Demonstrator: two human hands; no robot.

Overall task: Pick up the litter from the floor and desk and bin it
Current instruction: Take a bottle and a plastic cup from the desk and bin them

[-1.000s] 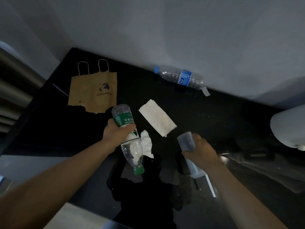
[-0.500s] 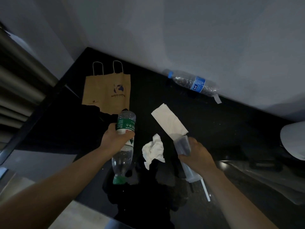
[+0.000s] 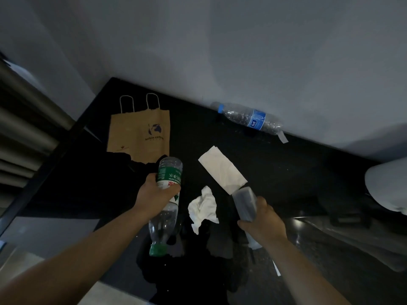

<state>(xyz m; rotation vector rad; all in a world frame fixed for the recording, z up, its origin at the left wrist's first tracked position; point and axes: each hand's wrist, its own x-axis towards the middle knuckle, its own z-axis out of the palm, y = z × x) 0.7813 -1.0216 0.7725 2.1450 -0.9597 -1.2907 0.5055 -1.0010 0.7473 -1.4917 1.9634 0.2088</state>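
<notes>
My left hand [image 3: 156, 194] grips a clear plastic bottle with a green label and green cap [image 3: 165, 219], cap pointing toward me, above the black desk [image 3: 286, 177]. My right hand [image 3: 263, 223] holds a clear plastic cup [image 3: 245, 203] with a straw sticking out below the wrist. Between the hands lies a crumpled white tissue [image 3: 203, 209]. A flat folded white napkin [image 3: 221, 169] lies just beyond the cup. A brown paper bag [image 3: 141, 134] lies flat at the back left. A blue-labelled bottle [image 3: 248, 117] lies on its side against the wall.
A pale wall [image 3: 220, 51] backs the desk. At the right edge stands a white rounded object [image 3: 387, 188]. Dark slatted bars [image 3: 24, 133] run down the left side. A pale floor [image 3: 44, 234] shows below the desk's left front edge.
The bottle in my left hand has swung so its cap points more toward me. My right hand with the cup has moved left, next to the napkin's near end.
</notes>
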